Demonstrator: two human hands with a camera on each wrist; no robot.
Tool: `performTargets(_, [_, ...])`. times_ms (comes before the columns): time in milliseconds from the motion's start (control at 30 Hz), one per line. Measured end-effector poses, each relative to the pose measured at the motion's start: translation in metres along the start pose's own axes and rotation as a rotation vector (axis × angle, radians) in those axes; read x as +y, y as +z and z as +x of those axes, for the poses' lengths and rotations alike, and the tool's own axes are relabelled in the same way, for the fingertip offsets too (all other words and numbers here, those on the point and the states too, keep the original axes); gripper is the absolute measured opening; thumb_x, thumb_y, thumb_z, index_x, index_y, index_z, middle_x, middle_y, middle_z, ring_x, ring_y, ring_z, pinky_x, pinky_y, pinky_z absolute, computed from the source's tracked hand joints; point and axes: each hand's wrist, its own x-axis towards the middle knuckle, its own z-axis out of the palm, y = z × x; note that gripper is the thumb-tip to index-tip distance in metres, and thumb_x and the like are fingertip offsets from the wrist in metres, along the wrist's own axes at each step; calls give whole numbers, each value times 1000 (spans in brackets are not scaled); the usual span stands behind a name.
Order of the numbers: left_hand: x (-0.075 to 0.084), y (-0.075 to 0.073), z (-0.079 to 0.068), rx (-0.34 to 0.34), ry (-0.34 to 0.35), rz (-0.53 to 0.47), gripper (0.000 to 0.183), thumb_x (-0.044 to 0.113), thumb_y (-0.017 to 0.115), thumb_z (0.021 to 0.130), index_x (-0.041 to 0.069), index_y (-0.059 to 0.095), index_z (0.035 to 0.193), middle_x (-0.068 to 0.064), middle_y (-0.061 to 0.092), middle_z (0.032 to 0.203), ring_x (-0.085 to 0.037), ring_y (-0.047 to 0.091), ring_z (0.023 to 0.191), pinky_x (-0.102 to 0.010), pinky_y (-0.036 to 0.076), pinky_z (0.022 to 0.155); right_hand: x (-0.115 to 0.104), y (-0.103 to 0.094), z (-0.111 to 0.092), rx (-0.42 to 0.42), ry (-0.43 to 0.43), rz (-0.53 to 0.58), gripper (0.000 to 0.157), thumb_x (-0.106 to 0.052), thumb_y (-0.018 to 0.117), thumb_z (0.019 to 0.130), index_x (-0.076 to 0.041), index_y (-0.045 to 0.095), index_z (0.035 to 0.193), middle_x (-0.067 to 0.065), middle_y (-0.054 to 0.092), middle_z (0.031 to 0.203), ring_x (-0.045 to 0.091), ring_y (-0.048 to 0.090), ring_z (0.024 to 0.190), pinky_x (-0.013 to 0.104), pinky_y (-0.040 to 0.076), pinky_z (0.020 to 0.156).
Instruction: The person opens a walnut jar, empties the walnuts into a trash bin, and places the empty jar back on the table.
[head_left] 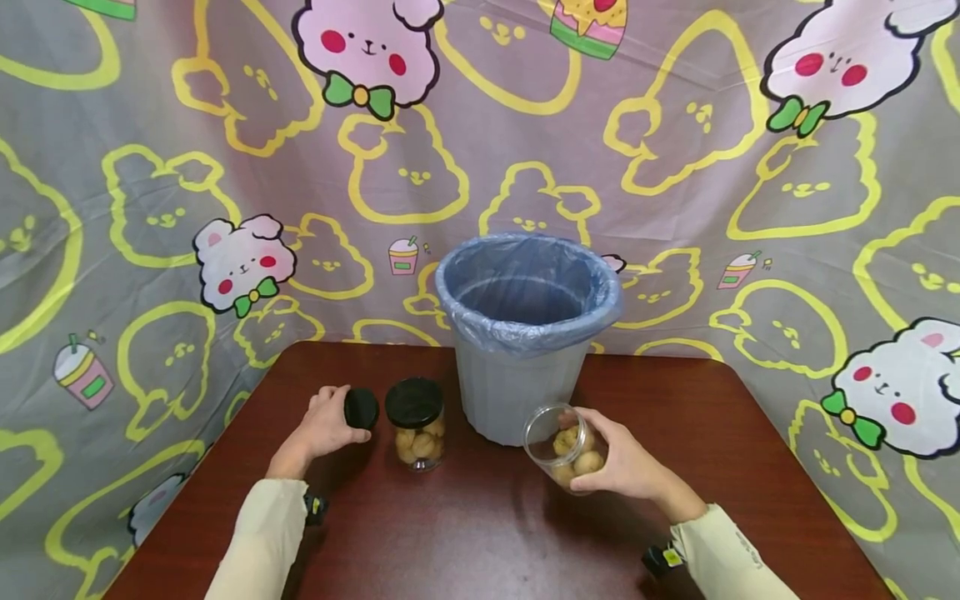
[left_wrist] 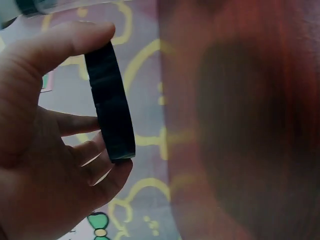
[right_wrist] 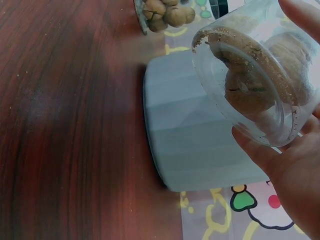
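Note:
My left hand [head_left: 325, 423] pinches a black jar lid [left_wrist: 111, 102] by its edge, thumb on one side and fingers on the other, held on edge above the table. In my right hand [head_left: 626, 460] is a clear jar [head_left: 551, 433] without a lid, gripped around its side and tilted so the mouth faces left. Several walnuts [right_wrist: 247, 90] lie inside it, and brown crumbs cling near its base in the right wrist view. Between the hands, nearer the left, a second clear jar [head_left: 420, 450] of walnuts stands upright under its own black lid [head_left: 415, 402].
A grey bin [head_left: 517, 387] lined with a blue plastic bag [head_left: 528, 333] stands at the back of the table, just behind the tilted jar. The dark red wooden table [head_left: 450, 533] reaches to a patterned cloth backdrop [head_left: 660, 83] behind and at both sides.

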Motion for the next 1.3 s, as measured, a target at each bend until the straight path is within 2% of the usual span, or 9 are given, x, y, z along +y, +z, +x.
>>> performTargets(167, [-8,15,1,-29,-21,20,95,28,81,68,-11,31,139,-34,30,133,-49,31,119,-60,35,90,6,-2,1,-3,5,21,89,-14,92,56,-3,46,132,9,57,124,21,56,110,18,38,93])
performTargets(300, [-13,23,-1,-55,-30,41,96,29,83,66,-11,33,138,-34,33,131,-49,33,117,-58,37,90,8,-2,0,3,2,44,89,-8,91,56,1,45,132,16,57,124,26,56,109,17,38,93])
performTargets(533, [-15,29,-3,-68,-26,74,99,31,86,62,-13,36,135,-35,37,127,-49,36,114,-56,38,90,5,-6,1,17,3,61,87,-14,91,58,-5,46,132,19,57,123,15,56,109,18,39,91])
performTargets(667, [-16,33,-2,-82,-34,86,99,31,88,61,-13,37,134,-33,39,125,-47,37,112,-55,37,91,5,-8,1,17,2,83,86,-19,90,60,-8,46,133,22,55,123,15,55,110,19,40,91])
performTargets(833, [-16,37,1,-103,-49,101,99,32,87,61,-12,37,135,-32,40,126,-46,37,112,-55,38,91,5,-10,1,15,8,86,87,-18,91,59,-6,46,133,19,56,124,15,55,110,19,40,92])
performTargets(1033, [-16,40,3,-118,-64,96,100,31,87,63,-12,35,137,-32,38,128,-47,35,114,-58,37,91,3,-12,2,16,11,76,90,-7,91,56,1,44,133,12,57,124,17,55,110,18,40,92])
performTargets(1133, [-16,39,2,-132,-62,92,102,31,87,63,-12,32,138,-32,36,129,-48,34,116,-58,36,91,-11,-15,4,9,11,73,88,-3,89,57,6,44,131,14,57,123,17,56,109,18,40,92])
performTargets(1233, [-13,32,1,-147,-47,75,101,29,85,66,-12,29,139,-35,33,131,-51,31,118,-59,36,92,-26,-19,6,6,16,69,85,-1,88,57,9,44,129,15,57,122,18,56,109,18,41,90])
performTargets(1300, [-8,23,0,-149,-26,49,93,26,80,73,-14,28,139,-37,31,133,-54,29,120,-60,34,93,-31,-21,7,7,18,72,84,-1,88,58,9,44,129,15,57,122,21,56,108,18,41,90])
